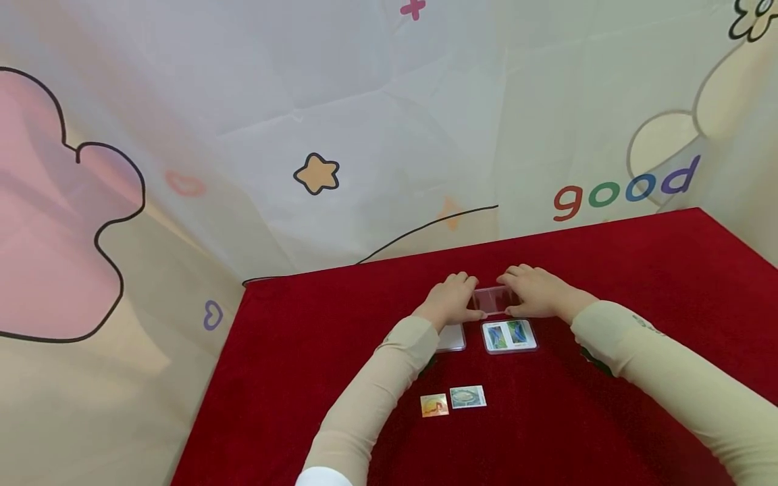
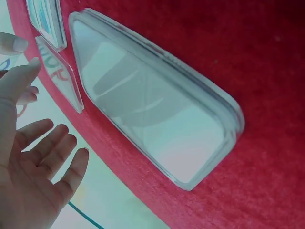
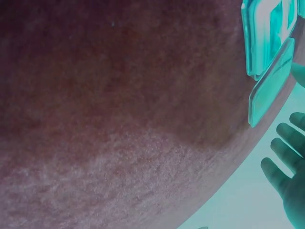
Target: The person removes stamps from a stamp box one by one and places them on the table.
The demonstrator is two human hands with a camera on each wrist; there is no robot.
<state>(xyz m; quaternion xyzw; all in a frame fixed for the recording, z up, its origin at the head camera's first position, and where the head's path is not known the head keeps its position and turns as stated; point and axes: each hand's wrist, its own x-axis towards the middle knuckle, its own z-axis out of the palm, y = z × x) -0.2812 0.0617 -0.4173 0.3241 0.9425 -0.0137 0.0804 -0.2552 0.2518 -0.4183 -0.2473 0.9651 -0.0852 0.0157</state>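
A clear, flat plastic cover (image 1: 494,301) lies on the red cloth between the two hands. My left hand (image 1: 452,299) is at its left end, and the thumb tip is close to the near edge; contact is unclear. At the right end is my right hand (image 1: 537,291), its thumb by the near corner. Both wrist views show the left hand (image 2: 43,167) and right hand (image 3: 293,176) with fingers spread and loosely extended, gripping nothing. Just nearer lies a clear case (image 1: 509,336) with two blue-green stamps on white. A white-backed clear case (image 2: 147,100) is partly hidden by the left wrist.
Two loose stamps, one orange (image 1: 434,405) and one grey-green (image 1: 468,397), lie flat nearer the person. Red cloth (image 1: 292,364) covers the table. A printed curtain (image 1: 395,135) hangs behind its far edge.
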